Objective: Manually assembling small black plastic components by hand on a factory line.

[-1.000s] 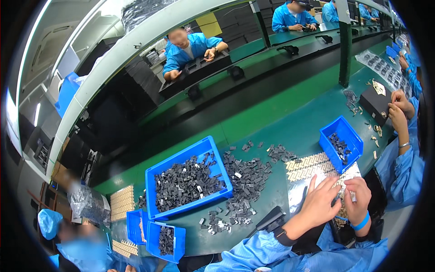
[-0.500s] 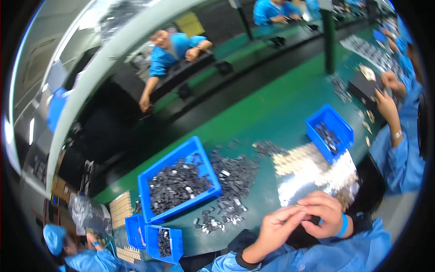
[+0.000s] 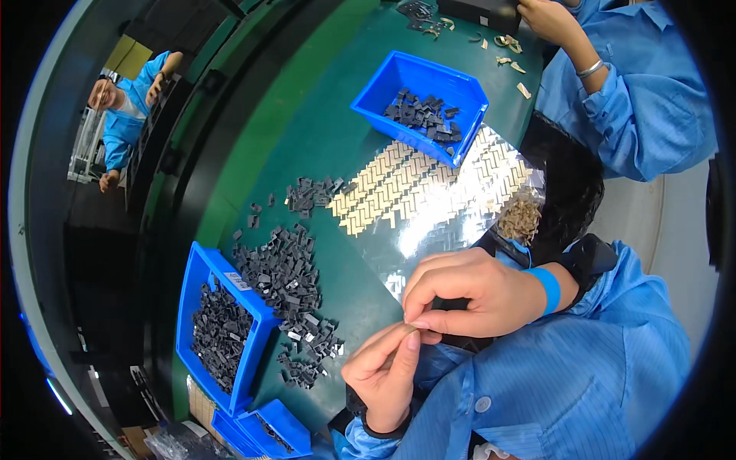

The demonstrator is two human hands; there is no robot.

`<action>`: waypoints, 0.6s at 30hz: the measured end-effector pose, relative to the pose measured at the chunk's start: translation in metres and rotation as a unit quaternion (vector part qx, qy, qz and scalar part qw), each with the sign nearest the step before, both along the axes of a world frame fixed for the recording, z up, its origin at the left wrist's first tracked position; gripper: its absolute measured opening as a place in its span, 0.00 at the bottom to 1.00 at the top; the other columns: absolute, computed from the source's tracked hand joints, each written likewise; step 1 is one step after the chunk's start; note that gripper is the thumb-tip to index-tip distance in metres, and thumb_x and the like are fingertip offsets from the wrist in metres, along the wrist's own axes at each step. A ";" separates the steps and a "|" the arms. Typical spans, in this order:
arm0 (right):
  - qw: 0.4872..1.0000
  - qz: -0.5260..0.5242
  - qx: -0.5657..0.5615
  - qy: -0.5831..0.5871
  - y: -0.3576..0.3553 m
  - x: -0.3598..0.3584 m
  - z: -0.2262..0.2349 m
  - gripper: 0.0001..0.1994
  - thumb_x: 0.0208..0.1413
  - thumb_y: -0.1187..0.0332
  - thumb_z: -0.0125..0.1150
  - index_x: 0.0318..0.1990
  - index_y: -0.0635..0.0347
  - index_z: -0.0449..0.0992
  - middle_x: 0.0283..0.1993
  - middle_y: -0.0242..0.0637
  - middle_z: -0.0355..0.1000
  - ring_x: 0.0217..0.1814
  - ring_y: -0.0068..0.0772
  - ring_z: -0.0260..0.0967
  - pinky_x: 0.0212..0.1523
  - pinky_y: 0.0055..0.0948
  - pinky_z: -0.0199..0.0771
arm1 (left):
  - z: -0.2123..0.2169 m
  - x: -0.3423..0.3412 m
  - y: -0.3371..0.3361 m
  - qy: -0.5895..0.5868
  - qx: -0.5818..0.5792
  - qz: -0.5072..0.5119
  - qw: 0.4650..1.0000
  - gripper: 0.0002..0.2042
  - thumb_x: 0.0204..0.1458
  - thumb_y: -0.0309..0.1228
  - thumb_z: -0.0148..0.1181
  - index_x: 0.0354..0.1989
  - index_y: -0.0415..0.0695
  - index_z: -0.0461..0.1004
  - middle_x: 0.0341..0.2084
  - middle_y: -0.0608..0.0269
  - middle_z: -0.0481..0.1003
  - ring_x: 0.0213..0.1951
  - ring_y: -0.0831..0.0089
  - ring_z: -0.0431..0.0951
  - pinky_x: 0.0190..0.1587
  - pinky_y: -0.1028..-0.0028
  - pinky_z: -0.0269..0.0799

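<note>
Above the wearer's lap, just off the near edge of the green table [image 3: 307, 149], the fingertips of the left hand [image 3: 383, 376] and the right hand [image 3: 483, 295] were brought together. On both hands, thumb and forefinger were set in a narrow pinch, tip against tip; whether a small piece was gripped between them could not be told, as the meeting point was covered by the fingers themselves. The step in hand was judged to be fine fingertip work, perhaps the peeling or fitting of something tiny. Beyond the right hand, a shiny sheet [image 3: 383, 261] was seen, with tan pieces [image 3: 368, 180] set in rows upon it. A blue bin [image 3: 406, 136] holding dark parts [image 3: 418, 111] was rested over the sheet's far edge, and more loose dark blocks [image 3: 280, 268] were heaped beside the large blue tray [image 3: 261, 345]. For the next move, a light, steady pinch and careful parting of the fingertips seemed to be called for.
</note>
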State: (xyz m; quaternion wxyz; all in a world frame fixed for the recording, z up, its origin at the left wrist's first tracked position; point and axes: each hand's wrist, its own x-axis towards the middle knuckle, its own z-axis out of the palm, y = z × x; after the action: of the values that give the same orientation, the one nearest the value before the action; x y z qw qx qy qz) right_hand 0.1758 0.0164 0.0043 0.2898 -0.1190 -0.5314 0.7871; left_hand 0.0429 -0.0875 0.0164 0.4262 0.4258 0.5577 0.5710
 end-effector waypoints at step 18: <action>0.999 -0.030 -0.014 -0.016 0.026 0.019 -0.008 0.05 0.54 0.71 0.57 0.31 0.64 0.71 0.31 0.33 0.66 0.31 0.21 0.63 0.31 0.20 0.62 | -0.002 0.001 0.002 0.101 -0.015 -0.036 0.994 0.06 0.50 0.20 0.55 0.35 0.31 0.74 0.28 0.50 0.77 0.27 0.67 0.78 0.32 0.75 0.73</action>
State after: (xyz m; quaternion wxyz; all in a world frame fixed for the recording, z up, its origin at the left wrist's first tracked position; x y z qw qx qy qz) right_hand 0.1951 0.0424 -0.0036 0.3030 -0.1511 -0.5208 0.7837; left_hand 0.0441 -0.0860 0.0140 0.3939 0.4949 0.5907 0.5010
